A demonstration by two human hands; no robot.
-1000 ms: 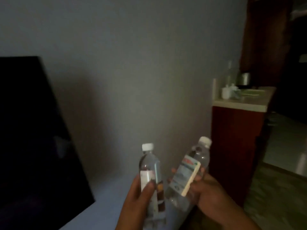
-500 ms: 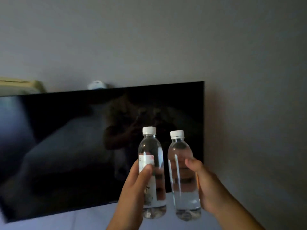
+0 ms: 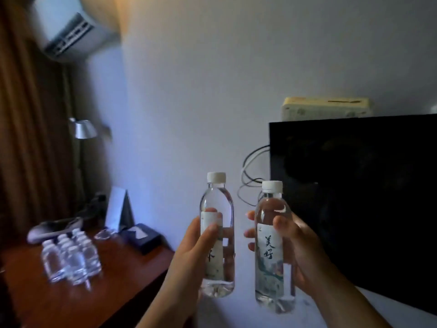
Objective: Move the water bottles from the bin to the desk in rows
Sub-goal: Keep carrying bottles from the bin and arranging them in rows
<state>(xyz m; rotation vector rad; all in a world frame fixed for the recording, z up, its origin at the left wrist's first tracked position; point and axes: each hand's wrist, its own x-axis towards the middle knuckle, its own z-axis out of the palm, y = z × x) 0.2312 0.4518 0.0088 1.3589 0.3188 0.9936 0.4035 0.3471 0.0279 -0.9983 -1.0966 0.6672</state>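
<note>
The left hand (image 3: pixel 196 252) curls its fingers round one upright water bottle (image 3: pixel 217 235), its label unreadable under the thumb. The right hand (image 3: pixel 295 247) wraps another bottle (image 3: pixel 272 247), whose label between thumb and fingertips reads "美好".

Two upright water bottles held up at lower centre of the frame, apart from each other: left hand (image 3: pixel 196 254) wrapped round the left bottle (image 3: pixel 217 235), right hand (image 3: pixel 298 252) gripping the right bottle (image 3: pixel 272 247), label with Chinese characters facing the camera. At lower left, a cluster of blurred bottles (image 3: pixel 69 259) standing in rows on the reddish wooden desk (image 3: pixel 118 292). Dark television (image 3: pixel 359 197) at right, air conditioner (image 3: pixel 71 31) at upper left, silver lamp (image 3: pixel 82 130) beside brown curtains (image 3: pixel 26 138).
</note>
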